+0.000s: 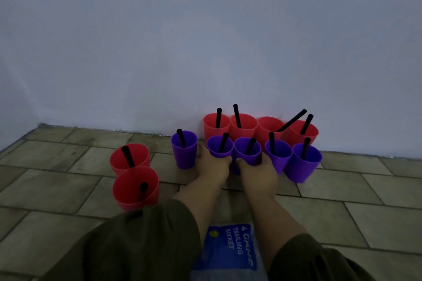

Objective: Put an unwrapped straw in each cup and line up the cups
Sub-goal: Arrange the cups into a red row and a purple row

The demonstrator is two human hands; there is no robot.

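Several red cups (217, 124) stand in a row against the wall, each with a black straw (236, 116). In front runs a row of purple cups with straws. My left hand (211, 166) grips one purple cup (219, 146) in that row. My right hand (258, 172) grips the purple cup (247, 149) beside it. Another purple cup (184, 149) stands apart to the left. Two red cups (130, 157) (135, 187) with straws sit further left, nearer to me.
The cups stand on a tiled floor (342, 189) at the foot of a pale wall (205, 41). A blue and clear plastic package (230, 251) marked "trailing socket" lies between my forearms.
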